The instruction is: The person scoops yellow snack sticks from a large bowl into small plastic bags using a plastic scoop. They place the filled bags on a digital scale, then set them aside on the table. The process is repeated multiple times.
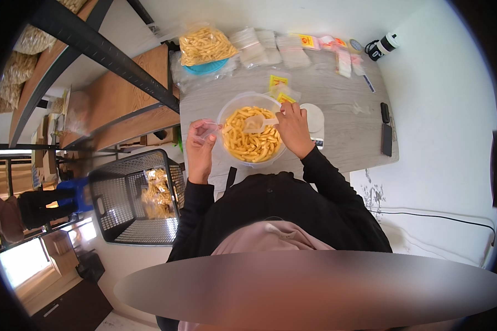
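Observation:
A round clear plastic tub (223, 148) of yellow stick-shaped snacks (252, 145) stands before me on the table. My right hand (293, 126) grips the handle of a translucent plastic scoop (254, 123) over the tub's right side, and the scoop's bowl lies at the snacks. At the tub's left rim, my left hand (201, 145) holds a small piece of clear plastic (206, 130); whether it is a bag or a cup I cannot tell. Partly behind my right hand and forearm is a white digital scale (314, 120). Small clear bags with yellow labels (278, 81) lie just beyond the tub.
A large bag of snacks (207, 44) rests on a blue lid (207, 67) at the back left. Stacks of clear bags (250, 46) line the back edge. A bottle (383, 46) and a phone (386, 139) are rightward. A black crate (128, 198) with filled bags stands left, below shelving.

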Demonstrator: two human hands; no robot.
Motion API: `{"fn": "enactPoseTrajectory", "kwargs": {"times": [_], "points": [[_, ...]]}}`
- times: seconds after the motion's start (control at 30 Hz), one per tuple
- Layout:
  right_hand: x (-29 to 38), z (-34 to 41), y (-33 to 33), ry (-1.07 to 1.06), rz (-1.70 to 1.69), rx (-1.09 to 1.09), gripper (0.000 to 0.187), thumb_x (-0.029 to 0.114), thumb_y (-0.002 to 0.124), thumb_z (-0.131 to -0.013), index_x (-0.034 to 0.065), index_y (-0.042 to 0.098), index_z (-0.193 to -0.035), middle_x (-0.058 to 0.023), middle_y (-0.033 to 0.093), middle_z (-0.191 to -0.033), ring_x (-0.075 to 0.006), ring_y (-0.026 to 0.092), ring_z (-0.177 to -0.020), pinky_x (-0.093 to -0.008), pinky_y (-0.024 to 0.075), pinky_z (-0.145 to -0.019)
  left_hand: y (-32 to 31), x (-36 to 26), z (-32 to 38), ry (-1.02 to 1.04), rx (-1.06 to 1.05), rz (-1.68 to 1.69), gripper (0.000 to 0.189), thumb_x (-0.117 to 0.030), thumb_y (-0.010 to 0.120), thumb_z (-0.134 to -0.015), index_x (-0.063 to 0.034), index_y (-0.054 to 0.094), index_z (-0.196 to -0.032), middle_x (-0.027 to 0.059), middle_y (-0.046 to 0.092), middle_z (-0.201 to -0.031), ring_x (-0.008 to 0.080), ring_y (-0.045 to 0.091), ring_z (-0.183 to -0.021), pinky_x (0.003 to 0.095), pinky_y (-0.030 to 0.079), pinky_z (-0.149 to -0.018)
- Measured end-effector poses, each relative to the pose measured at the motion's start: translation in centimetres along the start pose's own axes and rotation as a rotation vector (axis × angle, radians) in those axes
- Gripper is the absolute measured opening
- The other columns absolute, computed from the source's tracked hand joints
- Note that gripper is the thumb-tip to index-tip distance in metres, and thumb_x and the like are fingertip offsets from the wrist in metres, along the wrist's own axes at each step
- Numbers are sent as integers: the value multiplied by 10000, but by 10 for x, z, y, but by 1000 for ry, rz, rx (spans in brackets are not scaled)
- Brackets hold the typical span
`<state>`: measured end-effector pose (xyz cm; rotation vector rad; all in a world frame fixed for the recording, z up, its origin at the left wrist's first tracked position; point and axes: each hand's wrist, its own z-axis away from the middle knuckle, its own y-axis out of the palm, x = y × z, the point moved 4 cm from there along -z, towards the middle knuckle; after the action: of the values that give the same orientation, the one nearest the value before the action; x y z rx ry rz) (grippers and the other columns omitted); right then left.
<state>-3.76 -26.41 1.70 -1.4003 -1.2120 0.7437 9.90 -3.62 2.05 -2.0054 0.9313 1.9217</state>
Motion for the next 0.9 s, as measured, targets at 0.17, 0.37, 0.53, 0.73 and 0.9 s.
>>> {"fn": "enactPoseTrajectory", "kwargs": {"times": [0.17, 0.37, 0.53, 0.73, 0.9], "points": [[-1, 3, 7, -57, 8, 3, 193, 164, 756, -766, 71, 707, -928, -57, 561, -1075, -262, 496, -1063, -395, 356, -841, -21, 2, 5, -23, -48, -169, 497, -294, 800, -880, -44, 557, -1234, 75, 654, -1107, 203, 626, -1089, 350, 456, -1001], [-11, 6, -9, 0, -328, 58, 110, 191, 660, -898, 110, 710, -952, -53, 671, -974, -264, 569, -1023, -415, 363, -862, -27, 15, 21, -78, -19, -357, 398, -97, 786, -858, -17, 568, -1182, 61, 648, -1075, 151, 581, -1034, 303, 471, -933], [-10, 16, -28, -20, -262, -108, 136, 183, 631, -908, 117, 723, -984, -38, 685, -915, -239, 583, -977, -413, 360, -874, -24, 23, 33, -122, 10, -407, 392, -80, 795, -847, -9, 574, -1162, 72, 659, -1062, 157, 596, -1008, 309, 474, -925], [-3, 39, -28, -93, -240, -60, 167, 166, 613, -894, 92, 727, -991, -22, 680, -889, -221, 572, -943, -395, 355, -871, -21, 33, 40, -140, 35, -420, 365, -81, 793, -853, -3, 586, -1143, 76, 663, -1051, 161, 606, -995, 312, 476, -925], [6, 35, -9, -68, -217, -102, 173, 143, 611, -885, 91, 726, -1003, -20, 678, -914, -223, 568, -940, -394, 358, -851, -18, 35, 39, -133, 49, -394, 362, -100, 793, -858, -1, 590, -1141, 83, 668, -1052, 166, 612, -1010, 312, 477, -931]]}}
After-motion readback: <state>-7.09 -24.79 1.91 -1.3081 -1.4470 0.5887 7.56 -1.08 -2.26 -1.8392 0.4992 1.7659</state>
